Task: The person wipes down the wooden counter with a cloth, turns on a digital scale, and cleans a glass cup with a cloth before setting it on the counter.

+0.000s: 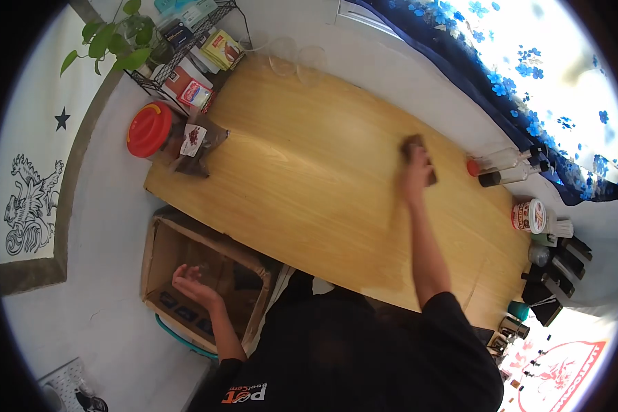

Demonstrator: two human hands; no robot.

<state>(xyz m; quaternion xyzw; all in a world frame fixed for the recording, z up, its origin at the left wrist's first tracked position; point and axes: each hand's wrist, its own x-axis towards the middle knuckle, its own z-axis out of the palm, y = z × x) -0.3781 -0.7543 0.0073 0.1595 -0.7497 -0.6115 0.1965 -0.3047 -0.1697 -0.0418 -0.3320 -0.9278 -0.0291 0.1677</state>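
My right hand (417,177) presses a brown, block-shaped thing (412,143) against the wooden tabletop (309,165), near its far edge. Motion blurs both, so I cannot tell whether the brown thing is a brush, a sponge or a folded cloth. On the other side, my left hand (195,285) hangs in the air over a cardboard box (151,257) below the table's front edge. Its fingers are apart and slightly curled, with nothing in them.
A red-lidded jar (148,130) and a brown pouch (202,147) stand at the table's left end, beside a wire rack (159,88) of packets. Bottles (498,162), a white tub (529,215) and black holders (563,271) line the right side.
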